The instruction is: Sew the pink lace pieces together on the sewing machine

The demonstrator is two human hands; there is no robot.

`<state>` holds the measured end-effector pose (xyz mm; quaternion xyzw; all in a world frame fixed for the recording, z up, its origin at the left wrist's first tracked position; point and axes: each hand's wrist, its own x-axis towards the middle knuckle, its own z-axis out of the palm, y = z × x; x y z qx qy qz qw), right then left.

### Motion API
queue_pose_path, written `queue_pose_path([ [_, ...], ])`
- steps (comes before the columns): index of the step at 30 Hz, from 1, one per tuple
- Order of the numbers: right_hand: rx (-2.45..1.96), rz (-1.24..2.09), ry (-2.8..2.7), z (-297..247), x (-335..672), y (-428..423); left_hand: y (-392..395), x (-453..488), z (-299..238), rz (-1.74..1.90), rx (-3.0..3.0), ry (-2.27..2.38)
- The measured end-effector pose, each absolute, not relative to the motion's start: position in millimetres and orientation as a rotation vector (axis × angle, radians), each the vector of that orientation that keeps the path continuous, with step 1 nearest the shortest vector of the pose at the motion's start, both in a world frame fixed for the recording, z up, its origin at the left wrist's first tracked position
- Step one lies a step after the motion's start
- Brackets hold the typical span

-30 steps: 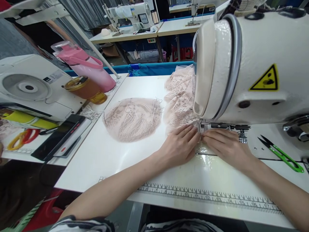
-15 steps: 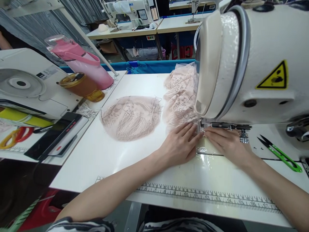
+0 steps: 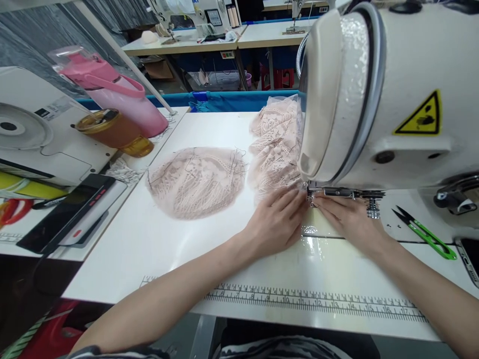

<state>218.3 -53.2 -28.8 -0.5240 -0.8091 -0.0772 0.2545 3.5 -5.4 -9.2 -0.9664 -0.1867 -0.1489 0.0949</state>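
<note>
My left hand [image 3: 277, 219] lies over the near end of a pale pink lace fabric [image 3: 276, 144], just left of the sewing machine's needle area. Its fingers are stretched out on the lace, and the thumb is mostly hidden. My right hand [image 3: 352, 219] is on the other side of the presser foot [image 3: 310, 192], with fingers pressed together at the fabric's edge; metal attachments partly cover them. The lace runs back in gathered folds beside the sewing machine head [image 3: 337, 99]. A separate rounded lace piece [image 3: 198, 182], with dark loose threads, lies flat to the left.
Green thread snips [image 3: 424, 232] lie right of my right hand, near a phone [image 3: 469, 257]. At left stand a pink bottle [image 3: 116, 94], an amber cup [image 3: 116, 132] and a white machine [image 3: 48, 124]. A printed ruler [image 3: 299, 299] follows the table's front edge.
The view has shifted slightly, so most things sit a little further left. The fingers of my left hand look slightly more drawn in at the needle area. Both hands stay at the lace.
</note>
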Motion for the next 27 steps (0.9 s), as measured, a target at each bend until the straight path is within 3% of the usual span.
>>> queue_pose_path([
  [9,-1.412,-0.346,-2.252,-17.8,207.2,-67.9,-6.1,1.5,-12.6,-0.510,-2.918,-0.588],
  [20,-1.492,-0.071,-2.199,-23.7,206.6,-69.3,-4.3,2.6,-10.5,-0.462,-2.958,-0.638],
  [27,-1.508,-0.103,-2.211,-21.7,205.2,-68.5,-3.4,2.8,-9.8,-0.448,-2.943,-0.654],
])
